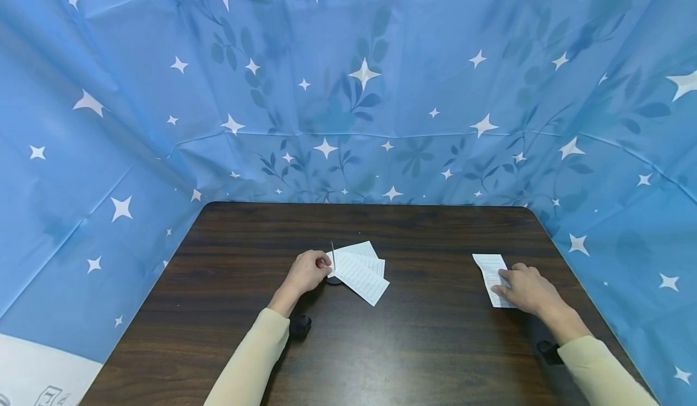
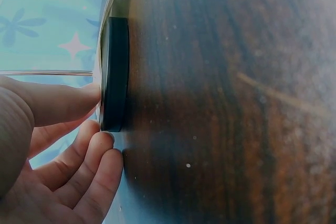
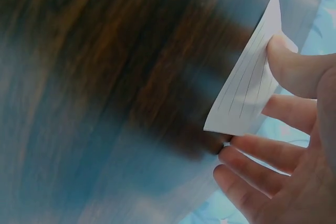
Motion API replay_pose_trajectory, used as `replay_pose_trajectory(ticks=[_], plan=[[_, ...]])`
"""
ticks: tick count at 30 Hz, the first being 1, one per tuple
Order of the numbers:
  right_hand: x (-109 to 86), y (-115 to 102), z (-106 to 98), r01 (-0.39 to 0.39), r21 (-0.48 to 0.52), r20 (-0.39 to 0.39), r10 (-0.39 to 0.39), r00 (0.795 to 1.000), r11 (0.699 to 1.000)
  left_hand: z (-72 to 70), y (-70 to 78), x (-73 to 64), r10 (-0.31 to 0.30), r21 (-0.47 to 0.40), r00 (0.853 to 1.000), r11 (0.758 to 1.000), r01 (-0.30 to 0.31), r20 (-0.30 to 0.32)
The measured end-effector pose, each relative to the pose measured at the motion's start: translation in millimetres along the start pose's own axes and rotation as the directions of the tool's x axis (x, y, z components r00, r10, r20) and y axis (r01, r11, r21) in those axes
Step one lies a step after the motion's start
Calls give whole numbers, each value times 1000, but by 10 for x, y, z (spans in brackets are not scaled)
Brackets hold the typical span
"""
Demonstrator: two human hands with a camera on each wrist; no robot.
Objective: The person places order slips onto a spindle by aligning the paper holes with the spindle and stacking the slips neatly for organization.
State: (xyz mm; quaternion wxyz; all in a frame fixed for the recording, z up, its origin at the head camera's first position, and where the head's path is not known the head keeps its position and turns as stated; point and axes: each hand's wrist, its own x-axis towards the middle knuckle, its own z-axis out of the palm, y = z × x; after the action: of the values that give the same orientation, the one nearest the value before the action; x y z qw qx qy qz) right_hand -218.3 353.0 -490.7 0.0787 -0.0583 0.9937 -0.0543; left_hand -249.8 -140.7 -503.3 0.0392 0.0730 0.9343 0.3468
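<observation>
Left of the table's middle stands a paper spike, its thin metal rod [image 1: 333, 253] upright on a round black base [image 2: 117, 74]. Three lined paper slips [image 1: 365, 279] fan out to the right of the rod, overlapping one another around it. My left hand [image 1: 311, 270] pinches the slips' left edge beside the rod, thumb tip close over the base in the left wrist view. Far to the right, my right hand [image 1: 527, 286] holds another lined slip [image 3: 247, 90] between thumb and fingers. That slip is slightly bent, its lower edge close to the tabletop.
The dark wood-grain table [image 1: 425, 345] has rounded far corners. Behind and beside it hangs a blue curtain [image 1: 348, 103] with white stars and leaves. A white printed surface [image 1: 43, 369] shows at the lower left. Both wrists wear black straps.
</observation>
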Motion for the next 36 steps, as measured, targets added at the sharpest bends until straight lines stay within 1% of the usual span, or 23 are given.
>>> replay_pose_trajectory(ticks=[7, 16, 19, 22, 25, 29, 32, 34, 36], plan=[[-27, -47, 20, -8, 36, -20, 9, 1000, 999, 1, -5, -6, -1, -15, 1000, 1000, 1, 8], [-77, -170, 46, 34, 46, -120, -28, 992, 998, 4, -7, 3, -3, -8, 1000, 1000, 4, 7], [-74, -187, 59, 27, 60, -117, -20, 993, 998, 4, -10, 5, -4, -7, 1000, 1000, 4, 6], [-64, -200, 49, 12, 98, -92, -3, 996, 995, 2, -11, 3, -3, -10, 1000, 1000, 3, 9], [-52, -210, 48, 16, 138, -86, -4, 996, 990, 5, -15, 1, 1, -11, 1000, 1000, -1, 9], [-46, -224, 45, 47, 207, -116, -23, 993, 977, 7, -16, 0, 1, -11, 1000, 1000, -1, 9], [-39, -238, 27, 61, 281, -134, -24, 991, 958, 4, -11, 0, 2, -8, 1000, 1000, -2, 7], [-26, -250, 16, 58, 332, -133, -15, 991, 942, 2, -9, -1, 4, -6, 1000, 1000, -4, 6], [-12, -267, 7, 38, 379, -116, 7, 993, 925, 1, -8, -4, 4, -6, 1000, 1000, -4, 6]])
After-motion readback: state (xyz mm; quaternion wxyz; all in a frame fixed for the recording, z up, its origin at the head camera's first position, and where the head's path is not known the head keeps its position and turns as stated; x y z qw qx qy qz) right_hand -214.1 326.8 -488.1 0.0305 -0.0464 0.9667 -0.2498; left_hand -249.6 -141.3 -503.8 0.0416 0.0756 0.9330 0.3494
